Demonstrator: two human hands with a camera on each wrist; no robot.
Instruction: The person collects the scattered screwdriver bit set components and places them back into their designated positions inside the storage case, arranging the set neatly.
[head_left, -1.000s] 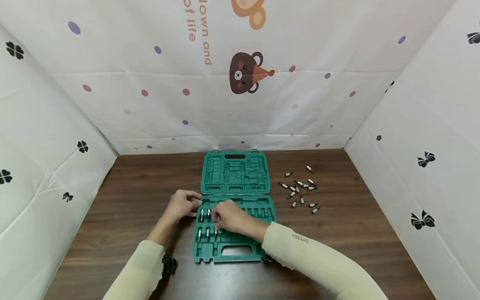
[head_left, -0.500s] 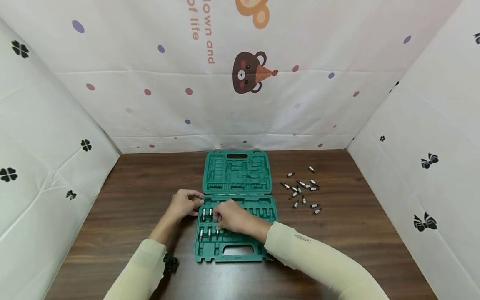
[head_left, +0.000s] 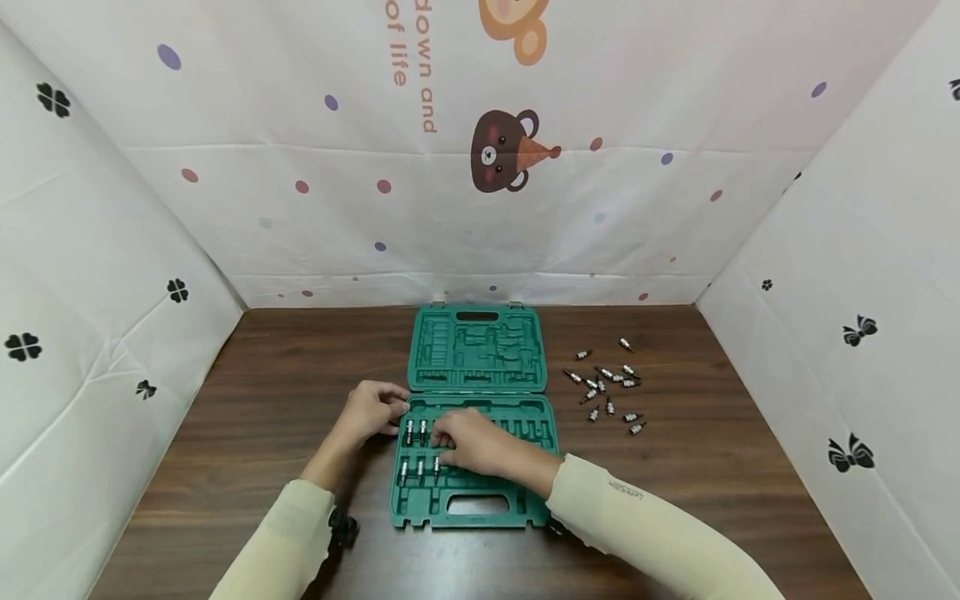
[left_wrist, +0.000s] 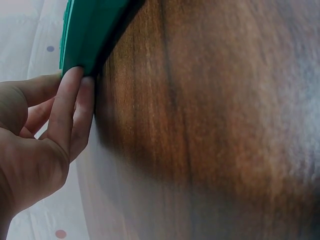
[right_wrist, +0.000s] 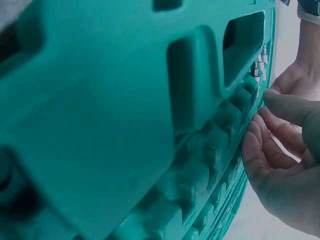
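A green plastic tool case point(head_left: 477, 387) lies unfolded on the brown table. Several chrome-and-black bit sockets sit in its left slots, among them a lower-row bit socket point(head_left: 437, 469) near my right thumb. My left hand point(head_left: 371, 408) holds the case's left edge; in the left wrist view, its fingers point(left_wrist: 65, 107) meet the rim and side wall. My right hand point(head_left: 471, 442) is over the case beside the seated bit sockets, fingers loosely bent. In the right wrist view, thumb point(right_wrist: 285, 106) and fingertips lie close together, with no held object visible; the fingertip contact is partly hidden.
Several loose bit sockets point(head_left: 600, 385) are scattered on the table point(head_left: 675, 467) to the right of the case. The case lid point(head_left: 477, 346) lies back toward the printed wall covering point(head_left: 337, 217). White side walls stand left and right.
My right hand has shifted slightly right, baring more of the third lower-row bit socket. The left hand stays at the case edge. The head view has drifted slightly.
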